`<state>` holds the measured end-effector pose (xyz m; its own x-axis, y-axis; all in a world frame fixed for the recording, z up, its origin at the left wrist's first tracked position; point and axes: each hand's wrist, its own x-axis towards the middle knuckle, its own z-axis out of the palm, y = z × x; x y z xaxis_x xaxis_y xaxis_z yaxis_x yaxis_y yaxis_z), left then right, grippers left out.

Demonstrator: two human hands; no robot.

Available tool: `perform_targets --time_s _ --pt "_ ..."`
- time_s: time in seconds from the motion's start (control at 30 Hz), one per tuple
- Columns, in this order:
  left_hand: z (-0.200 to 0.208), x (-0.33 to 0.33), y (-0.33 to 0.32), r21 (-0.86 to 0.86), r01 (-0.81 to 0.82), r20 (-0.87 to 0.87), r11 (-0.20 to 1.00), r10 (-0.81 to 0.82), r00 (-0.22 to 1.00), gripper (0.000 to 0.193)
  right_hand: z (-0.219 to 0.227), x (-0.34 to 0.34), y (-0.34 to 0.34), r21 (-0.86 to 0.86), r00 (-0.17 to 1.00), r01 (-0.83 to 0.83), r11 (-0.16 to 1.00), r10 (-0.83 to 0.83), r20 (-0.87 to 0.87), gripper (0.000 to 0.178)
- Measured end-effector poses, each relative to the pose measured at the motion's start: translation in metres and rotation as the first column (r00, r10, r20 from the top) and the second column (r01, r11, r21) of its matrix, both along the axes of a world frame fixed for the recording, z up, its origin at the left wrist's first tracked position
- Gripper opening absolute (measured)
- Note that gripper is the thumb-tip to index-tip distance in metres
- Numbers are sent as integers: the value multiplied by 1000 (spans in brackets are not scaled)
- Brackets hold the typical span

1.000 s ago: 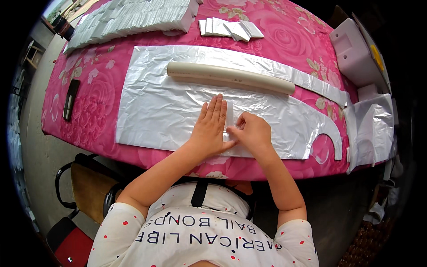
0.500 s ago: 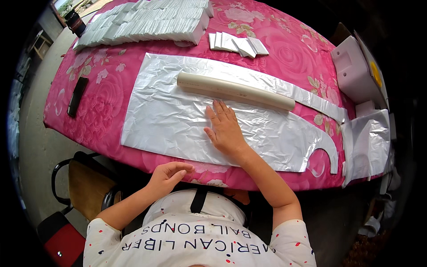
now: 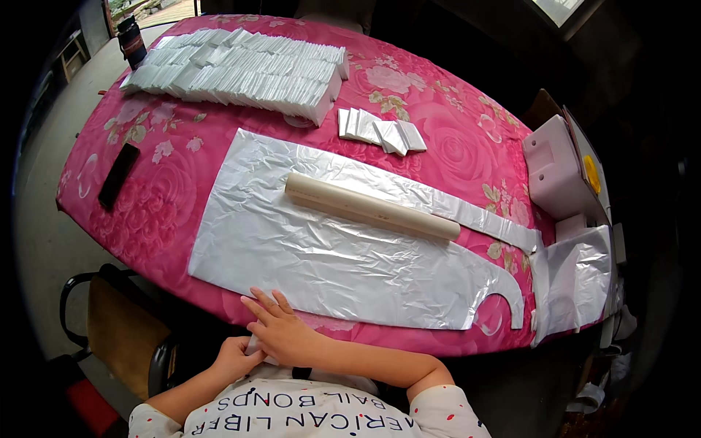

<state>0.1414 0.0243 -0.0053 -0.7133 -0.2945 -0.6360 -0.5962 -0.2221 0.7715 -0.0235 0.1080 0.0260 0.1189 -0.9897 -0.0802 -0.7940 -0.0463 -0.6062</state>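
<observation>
My left hand [image 3: 237,359] is close to my body at the table's front edge, its fingers closed. A small white piece [image 3: 254,346] shows between my hands, mostly hidden; I cannot make out whether it is plastic film or cloth. Over it, my right hand [image 3: 285,337] reaches across with fingers spread, their tips near the edge of the film. A silvery-white plastic apron [image 3: 248,233] lies spread and wrinkled on the table, with a curved cutout and long strap at its right. On top of it rests a cream-coloured pipe [image 3: 372,209], touched by neither hand.
Rows of folded white packets [image 3: 234,69] fill the far left of the pink floral tablecloth [image 3: 453,146]. Several more packets [image 3: 381,133] lie beyond the apron. A phone [image 3: 119,177] and a dark bottle [image 3: 131,44] are left; a white foam box [image 3: 558,164] and hanging film [image 3: 577,277] are right.
My right hand has left the apron's middle and come back toward my body, over my left hand. My left hand has drawn lower and closed. The view has shifted, and the pipe stays on the apron.
</observation>
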Motion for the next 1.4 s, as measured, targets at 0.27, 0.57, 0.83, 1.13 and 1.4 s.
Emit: perform_targets --time_s 0.27,0.57,0.83,1.13,1.4 --pt "26 -24 -5 -167 178 -167 970 -206 964 29 39 -112 25 0 923 93 996 -86 376 13" --pt "10 -26 -6 133 274 -122 953 -258 958 35 -12 -354 -11 -29 105 990 136 -590 801 28" --pt "9 -27 -15 164 372 -66 914 -366 928 45 -34 -394 -26 -443 -42 895 60 -975 -217 41" --pt "42 -57 -54 372 534 -89 759 -544 835 40 -7 -315 62 -318 762 617 720 -647 14 42" --pt "64 -130 -43 150 670 -332 727 -601 727 43 30 -194 165 -44 670 726 686 -720 -183 47"
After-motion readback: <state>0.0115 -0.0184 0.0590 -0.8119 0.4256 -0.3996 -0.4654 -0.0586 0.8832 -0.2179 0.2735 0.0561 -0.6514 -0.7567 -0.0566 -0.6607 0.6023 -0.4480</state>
